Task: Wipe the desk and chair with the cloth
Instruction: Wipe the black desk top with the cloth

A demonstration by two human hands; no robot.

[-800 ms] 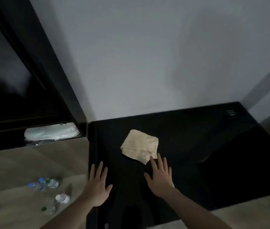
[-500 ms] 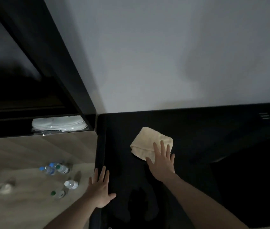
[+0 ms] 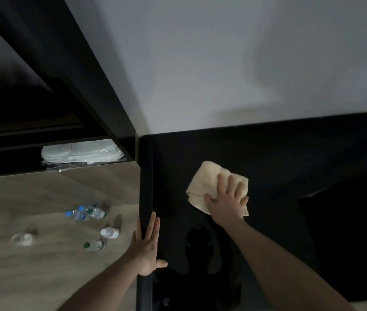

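Note:
A folded cream cloth (image 3: pixel 202 182) lies on the glossy black desk (image 3: pixel 279 158), near its left part. My right hand (image 3: pixel 227 198) rests flat on the cloth's near right half, fingers spread, pressing it onto the desk. My left hand (image 3: pixel 147 248) lies flat on the desk's left edge, fingers straight and together, holding nothing. No chair can be made out in the dark area at the right.
A pale wall (image 3: pixel 223 63) rises behind the desk. A dark cabinet (image 3: pixel 43 86) stands at the left, with white wrapped slippers (image 3: pixel 81 152) in its low shelf. Several small bottles (image 3: pixel 88 213) lie on the wooden floor (image 3: pixel 32 254) left of the desk.
My right hand has slid forward from the bare desk onto the cloth and now covers much of it. My left hand has stayed on the desk's left edge. The view has shifted left.

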